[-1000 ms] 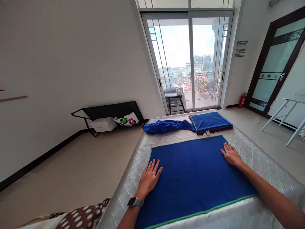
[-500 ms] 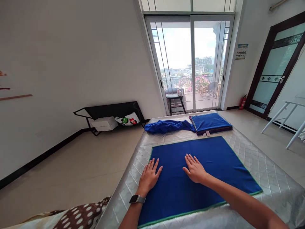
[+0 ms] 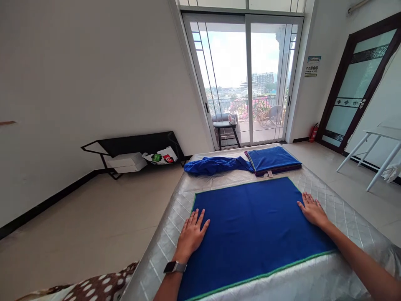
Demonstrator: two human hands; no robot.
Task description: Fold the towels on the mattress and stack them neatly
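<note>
Cloth (image 3: 250, 234), blue, green-edged, lies spread on silver mattress (image 3: 340, 209). Left hand (image 3: 191, 234) splayed flat at left edge, right hand (image 3: 313, 210) likewise at right. Far folded stack (image 3: 272, 159): white tag (image 3: 269, 174), illegible.

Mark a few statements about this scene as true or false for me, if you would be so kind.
1. The spread cloth has a green edge. True.
2. The left hand is clenched into a fist. False: it is open, palm down on the spread cloth.
3. The right hand is at the spread cloth's right edge. True.
4. The folded stack lies nearer the person than the spread cloth. False: it lies beyond it.
5. The watch is worn on the left wrist. True.
</note>
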